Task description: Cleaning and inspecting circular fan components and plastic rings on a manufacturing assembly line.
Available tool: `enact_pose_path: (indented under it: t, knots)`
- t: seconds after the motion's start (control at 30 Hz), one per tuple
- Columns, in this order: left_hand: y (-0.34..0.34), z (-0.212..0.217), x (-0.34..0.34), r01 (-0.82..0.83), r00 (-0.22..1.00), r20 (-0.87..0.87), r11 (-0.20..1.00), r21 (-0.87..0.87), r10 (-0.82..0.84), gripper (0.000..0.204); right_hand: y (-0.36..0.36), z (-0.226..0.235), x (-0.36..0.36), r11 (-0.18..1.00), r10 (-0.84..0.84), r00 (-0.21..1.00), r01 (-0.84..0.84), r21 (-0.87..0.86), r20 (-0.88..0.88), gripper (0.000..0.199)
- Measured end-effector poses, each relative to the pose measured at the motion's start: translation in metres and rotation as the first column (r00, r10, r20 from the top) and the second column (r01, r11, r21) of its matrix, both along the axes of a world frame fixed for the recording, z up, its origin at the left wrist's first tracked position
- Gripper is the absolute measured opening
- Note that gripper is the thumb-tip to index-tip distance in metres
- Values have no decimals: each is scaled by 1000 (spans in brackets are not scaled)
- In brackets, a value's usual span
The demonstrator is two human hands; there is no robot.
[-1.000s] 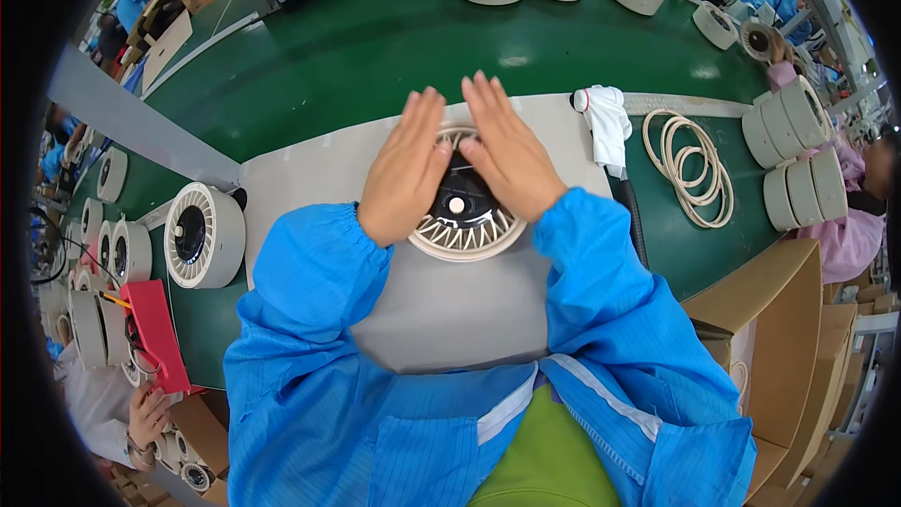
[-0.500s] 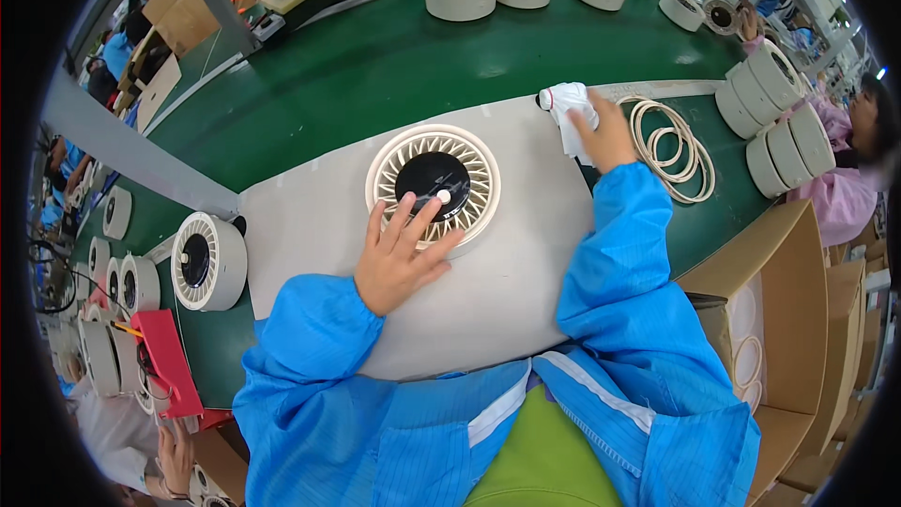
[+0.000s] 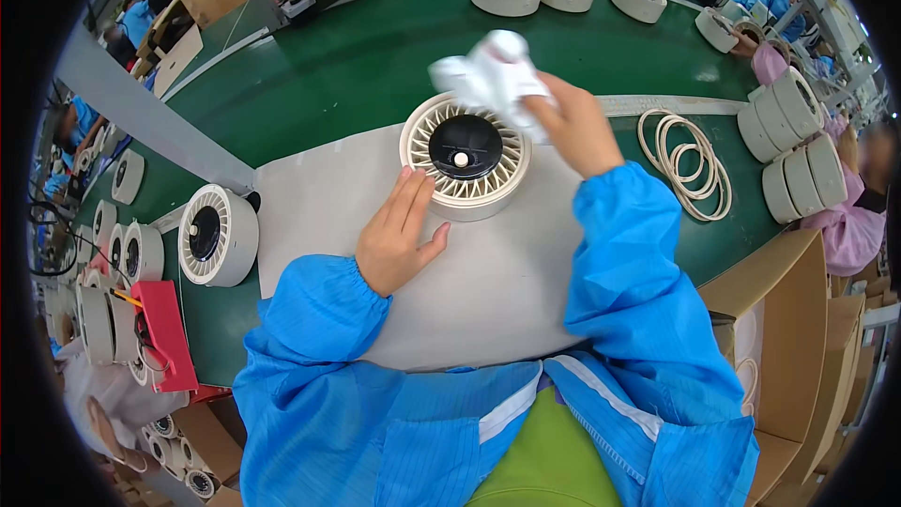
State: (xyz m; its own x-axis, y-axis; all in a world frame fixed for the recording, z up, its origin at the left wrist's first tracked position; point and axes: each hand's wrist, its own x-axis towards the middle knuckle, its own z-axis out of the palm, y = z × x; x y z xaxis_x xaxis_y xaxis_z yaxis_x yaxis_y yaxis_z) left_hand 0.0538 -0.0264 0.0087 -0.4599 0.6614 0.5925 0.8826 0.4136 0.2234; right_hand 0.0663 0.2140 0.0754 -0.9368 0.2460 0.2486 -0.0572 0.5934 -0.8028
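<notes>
On a light grey work mat [image 3: 328, 197] lies a cream round housing [image 3: 513, 161] with slanted ribs around a glossy black centre and a small pale knob. The fingers of my left hand [image 3: 394, 239] are stretched out, touching its near left rim. A crumpled white cloth [image 3: 497, 80], blurred by motion, hangs over the far right side of the housing, gripped by my right hand [image 3: 579, 129]. Whether the cloth touches the ribs I cannot tell.
A coiled cream cord [image 3: 690, 169] lies on the green bench right of the mat. Another round housing [image 3: 235, 239] stands on edge at the left, near a red holder [image 3: 167, 338]. Stacked housings [image 3: 798, 174] and an open cardboard box [image 3: 788, 347] are at the right.
My right hand has lifted the white cloth from beside the cord and carried it left over the housing. My left hand has slid off the black centre to the rim.
</notes>
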Motion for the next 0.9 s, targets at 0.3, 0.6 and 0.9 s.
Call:
enact_pose_path:
  t: [0.3, 0.6, 0.9]
  knots:
    - [4, -4, -2, -10, 1000, 17, 1000, 13, 9, 56, -57, -3, -21, 933, 92, 995, -103, 345, 49, 30]
    - [16, -12, -31, 106, 960, -245, 987, -122, -134, 71, 56, -61, -17, 687, -587, 786, 358, 633, 192, 46]
    - [63, -29, -152, -128, 937, -333, 991, -48, 105, 58, 120, 53, -7, 486, -453, 885, 142, 862, 110, 45]
